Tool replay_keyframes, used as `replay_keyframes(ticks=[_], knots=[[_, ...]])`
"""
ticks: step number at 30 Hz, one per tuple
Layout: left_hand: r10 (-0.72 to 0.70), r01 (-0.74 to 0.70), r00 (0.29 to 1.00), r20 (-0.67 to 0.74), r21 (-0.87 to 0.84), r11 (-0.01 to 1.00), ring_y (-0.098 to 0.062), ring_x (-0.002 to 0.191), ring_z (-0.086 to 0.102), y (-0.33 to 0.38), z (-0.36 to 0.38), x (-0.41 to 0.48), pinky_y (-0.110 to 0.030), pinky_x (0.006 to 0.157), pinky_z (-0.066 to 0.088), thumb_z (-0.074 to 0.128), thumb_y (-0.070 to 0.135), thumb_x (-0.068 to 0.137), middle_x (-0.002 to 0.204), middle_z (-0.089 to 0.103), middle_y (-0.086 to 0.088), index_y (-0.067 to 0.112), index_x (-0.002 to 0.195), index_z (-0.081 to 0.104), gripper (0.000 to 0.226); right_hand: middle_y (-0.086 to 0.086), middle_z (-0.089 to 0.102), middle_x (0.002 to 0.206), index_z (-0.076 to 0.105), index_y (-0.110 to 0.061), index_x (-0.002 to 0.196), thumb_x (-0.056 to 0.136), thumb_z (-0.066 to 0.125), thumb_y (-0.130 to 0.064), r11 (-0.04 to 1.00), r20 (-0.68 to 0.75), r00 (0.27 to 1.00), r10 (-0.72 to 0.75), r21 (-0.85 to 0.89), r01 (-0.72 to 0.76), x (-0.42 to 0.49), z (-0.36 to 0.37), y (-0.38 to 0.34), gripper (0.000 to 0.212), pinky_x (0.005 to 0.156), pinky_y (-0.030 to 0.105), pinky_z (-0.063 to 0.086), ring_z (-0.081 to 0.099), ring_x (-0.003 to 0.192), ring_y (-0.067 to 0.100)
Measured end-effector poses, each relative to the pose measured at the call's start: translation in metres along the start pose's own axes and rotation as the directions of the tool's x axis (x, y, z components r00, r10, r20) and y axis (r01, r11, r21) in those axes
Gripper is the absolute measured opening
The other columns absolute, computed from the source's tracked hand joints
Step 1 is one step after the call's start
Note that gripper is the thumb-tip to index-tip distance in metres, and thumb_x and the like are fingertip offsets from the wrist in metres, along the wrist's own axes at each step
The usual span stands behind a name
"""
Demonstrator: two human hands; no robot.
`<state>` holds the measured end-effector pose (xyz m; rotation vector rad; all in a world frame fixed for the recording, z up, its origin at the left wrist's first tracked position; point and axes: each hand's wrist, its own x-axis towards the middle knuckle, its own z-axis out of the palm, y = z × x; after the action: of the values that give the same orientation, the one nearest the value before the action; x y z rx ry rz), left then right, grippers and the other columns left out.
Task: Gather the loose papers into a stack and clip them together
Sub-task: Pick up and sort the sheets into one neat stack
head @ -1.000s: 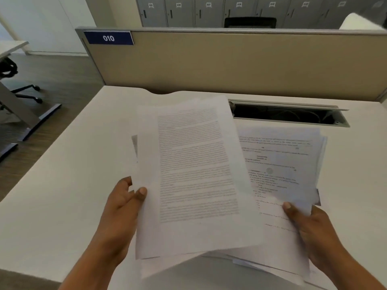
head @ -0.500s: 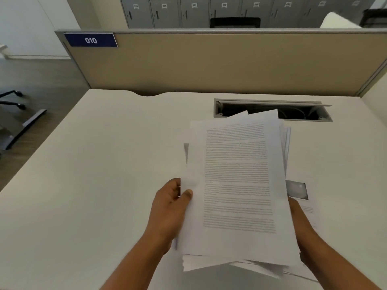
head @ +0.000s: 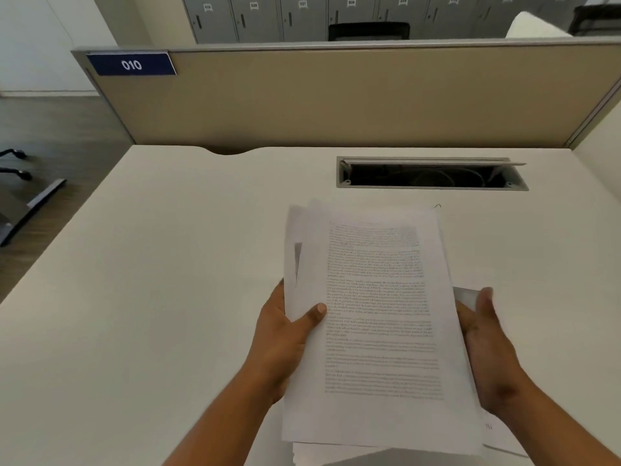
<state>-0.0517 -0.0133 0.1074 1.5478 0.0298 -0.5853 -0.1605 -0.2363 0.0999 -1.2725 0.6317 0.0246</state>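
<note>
A stack of white printed papers (head: 376,317) is held above the white desk (head: 168,280), top sheet covered in text. My left hand (head: 289,334) grips the stack's left edge, thumb on top. My right hand (head: 487,344) holds the right edge, its fingers partly behind the sheets. Page edges stick out unevenly at the upper left and at the bottom. A small dark wire shape (head: 437,206), possibly a clip, peeks out by the stack's top right corner; I cannot tell what it is.
An open cable tray slot (head: 430,174) is set into the desk behind the papers. A beige partition (head: 336,99) with a blue "010" label (head: 131,64) closes the far edge. Grey lockers stand beyond. A chair base (head: 20,169) is on the floor at left.
The spread sheets have been drawn together into one narrower stack. Both hands have moved closer to each other, and the right-hand pages now lie under the top sheet.
</note>
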Motion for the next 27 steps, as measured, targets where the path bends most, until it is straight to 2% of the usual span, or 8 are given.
replay_keyframes(ticks=[2,5,10,14,16,19,23,27], knots=[[0.029,-0.029,0.999,0.014,0.019,0.999,-0.022,0.104,0.073,-0.002,0.003,0.002,-0.050,0.085,0.061,0.075,0.029,0.087,0.122,0.071,0.008,0.042,0.135,0.050,0.056,0.007,0.076,0.113,0.069,-0.022,0.119,0.087,0.051,-0.052,0.999,-0.028,0.999,-0.034,0.019,0.035,0.002,0.000,-0.004,0.047,0.088,0.047,0.057,0.072,0.101,0.028],[-0.041,0.046,0.998,0.057,-0.083,0.995,-0.024,0.099,0.076,-0.001,0.007,0.007,-0.051,0.086,0.061,0.074,0.022,0.088,0.114,0.077,0.001,0.028,0.127,0.061,0.042,0.009,0.076,0.109,0.069,-0.014,0.115,0.083,0.065,-0.021,0.993,-0.029,0.992,-0.120,0.008,0.120,0.009,-0.003,-0.011,0.034,0.075,0.036,0.062,0.074,0.095,0.028],[0.036,-0.034,0.999,0.033,-0.047,0.998,-0.025,0.101,0.073,0.011,0.016,0.020,-0.051,0.088,0.060,0.081,0.019,0.079,0.110,0.076,-0.001,0.021,0.117,0.067,0.040,0.008,0.078,0.105,0.076,-0.012,0.105,0.043,0.090,-0.057,0.961,-0.033,0.964,-0.263,-0.094,0.259,0.022,-0.003,-0.021,0.078,0.073,0.035,0.062,0.074,0.095,0.028],[0.297,-0.297,0.955,0.012,0.069,0.952,-0.024,0.091,0.073,0.025,0.031,0.033,-0.045,0.079,0.064,0.077,0.007,0.084,0.093,0.077,0.000,0.031,0.095,0.074,0.026,0.001,0.078,0.100,0.078,-0.028,0.095,0.067,0.084,-0.024,0.887,-0.031,0.889,-0.457,-0.087,0.453,0.030,0.007,-0.045,0.029,0.076,0.042,0.060,0.074,0.095,0.027],[0.376,-0.377,0.926,0.023,0.097,0.921,-0.020,0.089,0.074,0.030,0.035,0.038,-0.041,0.077,0.064,0.076,0.003,0.085,0.090,0.076,0.004,0.034,0.094,0.073,0.032,-0.004,0.074,0.103,0.072,-0.039,0.102,0.074,0.080,-0.012,0.815,0.035,0.825,-0.564,-0.138,0.563,0.032,0.013,-0.055,0.040,0.075,0.039,0.059,0.071,0.100,0.022],[0.422,-0.423,0.906,0.039,0.092,0.901,-0.022,0.092,0.072,0.030,0.038,0.048,-0.043,0.076,0.064,0.078,0.005,0.083,0.094,0.075,-0.001,0.023,0.104,0.072,0.029,-0.013,0.073,0.098,0.070,-0.050,0.097,0.073,0.071,-0.019,0.793,0.060,0.810,-0.584,-0.169,0.585,0.038,0.015,-0.059,0.039,0.068,0.029,0.059,0.070,0.098,0.015],[0.404,-0.405,0.912,0.067,-0.006,0.914,-0.028,0.099,0.072,0.027,0.037,0.056,-0.046,0.076,0.064,0.082,0.036,0.074,0.100,0.075,0.000,0.036,0.104,0.072,0.031,-0.011,0.074,0.100,0.071,-0.050,0.097,0.075,0.069,-0.015,0.833,0.069,0.840,-0.539,-0.106,0.543,0.051,0.008,-0.045,0.042,0.073,0.033,0.060,0.070,0.101,0.021],[0.492,-0.477,0.862,0.121,-0.137,0.868,-0.021,0.102,0.070,0.036,0.029,0.062,-0.032,0.076,0.061,0.079,0.061,0.066,0.103,0.074,0.008,0.046,0.105,0.073,0.042,-0.012,0.072,0.098,0.070,-0.048,0.100,0.077,0.061,-0.008,0.832,0.062,0.832,-0.551,-0.046,0.554,0.058,-0.002,-0.046,0.046,0.081,0.048,0.059,0.069,0.100,0.020]])
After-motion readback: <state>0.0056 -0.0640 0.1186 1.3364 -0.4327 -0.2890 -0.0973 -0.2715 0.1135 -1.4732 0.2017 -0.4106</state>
